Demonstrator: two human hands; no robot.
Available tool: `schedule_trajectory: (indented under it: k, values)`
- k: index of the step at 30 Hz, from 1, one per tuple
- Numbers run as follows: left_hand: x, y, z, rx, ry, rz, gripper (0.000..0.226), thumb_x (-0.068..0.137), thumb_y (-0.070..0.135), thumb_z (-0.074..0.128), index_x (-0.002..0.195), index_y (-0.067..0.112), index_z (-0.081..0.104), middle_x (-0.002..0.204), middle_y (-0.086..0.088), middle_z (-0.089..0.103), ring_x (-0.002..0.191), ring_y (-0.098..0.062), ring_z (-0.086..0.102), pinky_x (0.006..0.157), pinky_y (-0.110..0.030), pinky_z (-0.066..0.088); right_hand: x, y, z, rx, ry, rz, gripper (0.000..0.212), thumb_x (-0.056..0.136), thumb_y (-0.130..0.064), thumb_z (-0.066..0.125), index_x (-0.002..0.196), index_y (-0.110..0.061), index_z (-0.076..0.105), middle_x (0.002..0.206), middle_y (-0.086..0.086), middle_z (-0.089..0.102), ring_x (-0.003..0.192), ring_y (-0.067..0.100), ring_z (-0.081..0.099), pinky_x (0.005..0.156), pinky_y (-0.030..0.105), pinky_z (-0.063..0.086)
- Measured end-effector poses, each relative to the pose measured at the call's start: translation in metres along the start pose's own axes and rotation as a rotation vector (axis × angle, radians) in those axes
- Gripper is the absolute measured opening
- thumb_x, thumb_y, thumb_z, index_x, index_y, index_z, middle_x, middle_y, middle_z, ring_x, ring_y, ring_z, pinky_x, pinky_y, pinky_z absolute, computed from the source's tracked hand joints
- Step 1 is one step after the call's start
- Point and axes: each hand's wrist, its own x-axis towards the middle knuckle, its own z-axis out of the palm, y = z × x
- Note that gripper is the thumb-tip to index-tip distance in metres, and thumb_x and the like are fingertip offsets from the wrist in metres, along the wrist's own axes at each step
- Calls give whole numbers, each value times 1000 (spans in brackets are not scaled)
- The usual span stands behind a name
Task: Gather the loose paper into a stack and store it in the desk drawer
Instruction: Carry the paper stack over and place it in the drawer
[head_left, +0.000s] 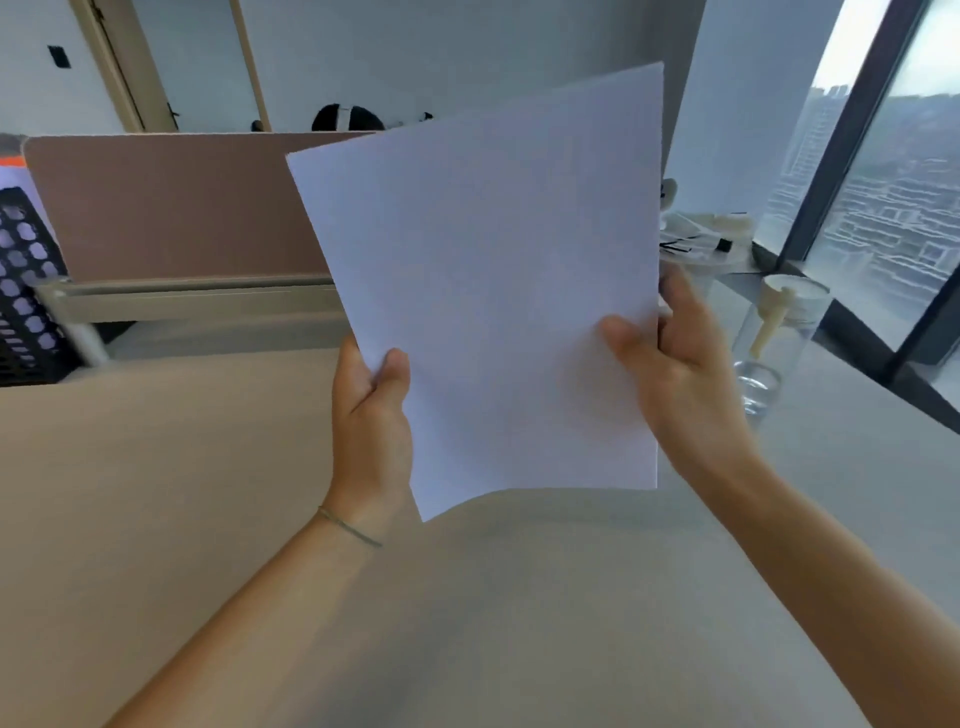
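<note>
A stack of white paper (488, 280) is held upright above the beige desk (156, 493), tilted slightly to the left. My left hand (371, 431) grips its lower left edge, thumb on the front. On the right edge, my right hand (675, 374) holds the stack with the thumb pressed on the front and the fingers behind. The lower edge of the stack hangs just above the desk surface. No drawer is in view.
A brown partition panel (171, 208) closes the desk's far side. A black perforated file holder (26, 291) stands at the left. A clear glass bottle with a cream lid (779, 343) and white clutter (706, 239) sit at the right, by a large window (893, 197).
</note>
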Motion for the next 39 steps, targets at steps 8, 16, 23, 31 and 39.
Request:
schedule_trajectory:
  k: [8, 16, 23, 31, 39]
  values:
    - [-115, 8, 119, -250, -164, -252, 36, 100, 2, 42, 131, 12, 59, 129, -10, 69, 118, -25, 67, 100, -39, 52, -96, -59, -138, -262, 180, 8, 42, 92, 7, 48, 108, -29, 62, 100, -7, 72, 92, 17, 71, 79, 35, 56]
    - [-273, 10, 210, -270, -341, -488, 58, 87, 20, 51, 144, 23, 51, 144, -2, 59, 134, -22, 55, 116, -51, 38, -211, -118, -270, -598, 365, 313, 34, 82, -13, 53, 96, -41, 65, 93, -7, 77, 84, 26, 75, 84, 57, 60]
    - [-432, -14, 247, -281, -388, -1025, 41, 92, 10, 46, 125, 23, 65, 120, -10, 69, 111, -34, 63, 108, -58, 42, -307, -124, -359, -712, 352, 710, 41, 89, -6, 60, 112, -39, 68, 96, -4, 73, 90, 30, 69, 94, 52, 56]
    - [-521, -87, 258, -48, -486, -1421, 72, 71, 22, 50, 142, 8, 50, 143, -17, 56, 130, -41, 54, 110, -52, 37, -360, -41, -421, -934, 158, 1104, 44, 78, 0, 47, 111, -17, 71, 112, 7, 72, 106, 31, 67, 94, 44, 57]
    - [-510, -138, 283, 148, -438, -1481, 77, 79, 24, 38, 156, 17, 30, 163, -16, 30, 145, -41, 38, 112, -59, 37, -357, 46, -421, -903, -62, 1194, 44, 76, 1, 42, 110, -7, 70, 115, 13, 70, 111, 34, 64, 85, 32, 49]
